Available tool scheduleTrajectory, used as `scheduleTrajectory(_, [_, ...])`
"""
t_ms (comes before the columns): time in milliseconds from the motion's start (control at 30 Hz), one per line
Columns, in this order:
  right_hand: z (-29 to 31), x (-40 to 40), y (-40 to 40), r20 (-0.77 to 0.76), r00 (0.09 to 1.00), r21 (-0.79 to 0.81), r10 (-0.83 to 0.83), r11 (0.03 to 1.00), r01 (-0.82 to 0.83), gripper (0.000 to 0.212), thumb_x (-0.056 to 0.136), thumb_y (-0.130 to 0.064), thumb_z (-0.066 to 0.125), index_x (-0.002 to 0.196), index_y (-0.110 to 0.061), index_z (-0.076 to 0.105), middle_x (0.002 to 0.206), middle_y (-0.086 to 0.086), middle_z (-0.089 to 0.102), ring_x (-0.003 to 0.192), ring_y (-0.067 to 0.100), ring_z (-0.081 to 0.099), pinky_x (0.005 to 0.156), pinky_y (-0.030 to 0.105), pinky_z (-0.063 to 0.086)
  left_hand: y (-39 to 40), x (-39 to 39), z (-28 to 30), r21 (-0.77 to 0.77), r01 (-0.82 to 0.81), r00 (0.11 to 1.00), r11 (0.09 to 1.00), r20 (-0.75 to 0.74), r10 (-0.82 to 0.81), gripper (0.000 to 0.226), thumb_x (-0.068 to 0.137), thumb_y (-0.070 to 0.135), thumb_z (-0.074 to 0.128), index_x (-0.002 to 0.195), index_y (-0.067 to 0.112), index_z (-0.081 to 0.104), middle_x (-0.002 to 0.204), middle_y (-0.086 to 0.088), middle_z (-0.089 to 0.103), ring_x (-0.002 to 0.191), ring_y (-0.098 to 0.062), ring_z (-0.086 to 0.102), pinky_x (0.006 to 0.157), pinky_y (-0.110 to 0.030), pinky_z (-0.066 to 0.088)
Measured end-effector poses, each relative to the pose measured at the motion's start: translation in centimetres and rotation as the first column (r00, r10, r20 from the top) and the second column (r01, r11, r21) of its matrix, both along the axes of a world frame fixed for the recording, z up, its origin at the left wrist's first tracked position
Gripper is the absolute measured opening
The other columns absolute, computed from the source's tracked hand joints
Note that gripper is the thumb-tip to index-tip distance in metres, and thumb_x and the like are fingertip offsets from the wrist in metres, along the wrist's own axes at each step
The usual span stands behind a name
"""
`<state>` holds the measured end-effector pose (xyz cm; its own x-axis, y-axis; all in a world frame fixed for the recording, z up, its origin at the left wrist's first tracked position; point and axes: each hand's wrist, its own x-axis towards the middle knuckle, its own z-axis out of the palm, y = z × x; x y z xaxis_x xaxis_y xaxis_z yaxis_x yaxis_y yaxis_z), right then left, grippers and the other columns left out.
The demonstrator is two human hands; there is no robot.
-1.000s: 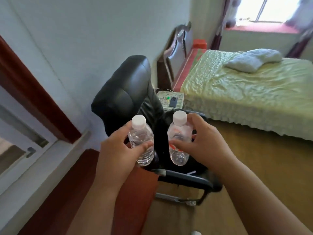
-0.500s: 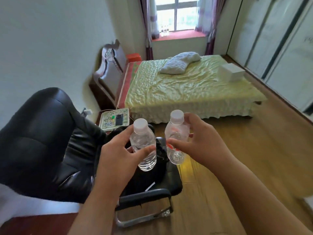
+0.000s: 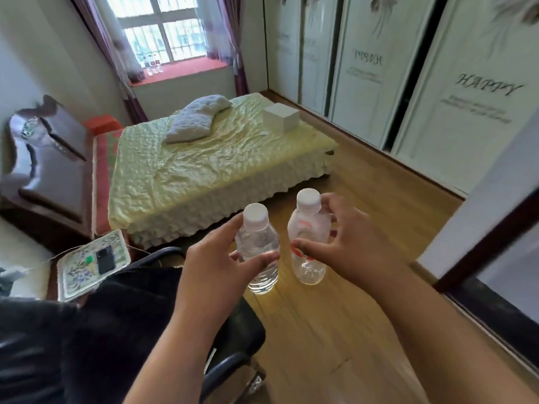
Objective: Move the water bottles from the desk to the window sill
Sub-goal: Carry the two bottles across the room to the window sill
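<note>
Both hands are raised out front at chest height, forearms reaching forward over the floor. Left hand (image 3: 215, 266) wraps thumb and fingers round a clear water bottle (image 3: 258, 252); right hand (image 3: 350, 243) pinches a second bottle (image 3: 307, 243). Both bottles are upright, just beside each other, far from the window sill (image 3: 186, 72).

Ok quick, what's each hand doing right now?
Left hand: holding a clear bottle.
Right hand: holding the red-label bottle.
</note>
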<state>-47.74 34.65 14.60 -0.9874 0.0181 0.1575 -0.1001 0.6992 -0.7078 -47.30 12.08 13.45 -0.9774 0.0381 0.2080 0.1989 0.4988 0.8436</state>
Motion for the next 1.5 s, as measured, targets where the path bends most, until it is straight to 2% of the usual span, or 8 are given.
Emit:
scheduleTrajectory(133, [-0.2,2.4,1.3,0.016,0.989,0.005,-0.144,0.990,0.144,0.078,0.070,-0.060,0.083,0.134,-0.041,0.043,0.130,-0.013,0.059,0.110,0.010,0.062,0.088,0.037,0.059,1.4,-1.2,0.1,-0.033,0.124,0.992,0.992,-0.008,-0.124,0.080,0.061,0.050,0.094,0.135,0.046,0.062,0.119,0.025,0.071,0.107,0.004,0.068,0.093,-0.031,0.058])
scheduleTrajectory(300, [-1.0,5.7,1.2,0.065,0.952,0.016,-0.300,0.954,0.300,0.075,0.072,-0.056,0.084,0.133,-0.042,0.045,0.126,-0.018,0.059,0.107,0.007,0.062,0.089,0.036,0.057,2.4,-1.7,-0.5,-0.028,0.271,0.962,0.962,-0.009,-0.271,0.081,0.061,0.049,0.094,0.136,0.041,0.063,0.120,0.024,0.070,0.110,0.004,0.066,0.092,-0.028,0.058])
scheduleTrajectory(500, [-1.8,9.5,1.0,0.089,0.871,0.013,-0.483,0.875,0.484,0.072,0.071,-0.056,0.084,0.131,-0.043,0.046,0.127,-0.019,0.060,0.110,0.008,0.061,0.092,0.036,0.055,3.6,-1.8,-1.7,-0.047,0.419,0.908,0.907,0.035,-0.417,0.078,0.062,0.051,0.093,0.134,0.046,0.063,0.117,0.028,0.069,0.108,0.006,0.065,0.091,-0.025,0.057])
scheduleTrajectory(667, [-2.2,12.0,1.8,0.107,0.809,0.030,-0.577,0.816,0.578,0.073,0.070,-0.058,0.083,0.130,-0.045,0.045,0.126,-0.021,0.058,0.107,0.005,0.058,0.089,0.032,0.055,5.9,-1.3,-1.8,-0.033,0.508,0.861,0.861,0.060,-0.505,0.068,0.066,0.044,0.094,0.128,0.049,0.065,0.109,0.030,0.071,0.102,0.011,0.065,0.087,-0.016,0.053])
scheduleTrajectory(800, [-2.1,13.0,3.9,0.107,0.771,0.008,-0.628,0.776,0.631,0.073,0.070,-0.057,0.083,0.131,-0.046,0.045,0.127,-0.019,0.058,0.108,0.006,0.058,0.090,0.034,0.055,8.5,-1.0,-1.2,-0.035,0.563,0.826,0.826,0.047,-0.561,0.055,0.069,0.040,0.093,0.119,0.046,0.070,0.103,0.030,0.072,0.100,0.008,0.067,0.085,-0.019,0.055])
scheduleTrajectory(1033, [-1.1,12.1,7.9,0.075,0.766,0.005,-0.638,0.769,0.640,0.073,0.072,-0.057,0.082,0.133,-0.044,0.044,0.127,-0.019,0.056,0.110,0.007,0.056,0.089,0.034,0.053,12.5,-1.4,-0.1,-0.018,0.596,0.803,0.803,0.033,-0.596,0.057,0.070,0.036,0.093,0.120,0.046,0.070,0.103,0.031,0.072,0.100,0.009,0.066,0.085,-0.017,0.054])
scheduleTrajectory(1233, [-0.6,10.2,11.4,0.050,0.804,-0.004,-0.592,0.805,0.593,0.079,0.071,-0.058,0.083,0.137,-0.042,0.042,0.134,-0.016,0.056,0.111,0.006,0.055,0.089,0.032,0.051,15.1,-2.5,0.2,-0.023,0.550,0.835,0.835,0.003,-0.550,0.066,0.067,0.040,0.094,0.127,0.047,0.067,0.108,0.030,0.071,0.105,0.006,0.066,0.090,-0.030,0.058])
scheduleTrajectory(1500, [0.0,8.0,14.9,-0.005,0.861,-0.010,-0.509,0.861,0.509,0.079,0.072,-0.058,0.083,0.138,-0.042,0.042,0.136,-0.017,0.056,0.117,0.007,0.055,0.096,0.037,0.053,17.9,-3.2,1.0,-0.009,0.489,0.872,0.872,-0.016,-0.489,0.073,0.065,0.040,0.095,0.132,0.046,0.064,0.112,0.031,0.071,0.107,0.010,0.065,0.092,-0.028,0.057])
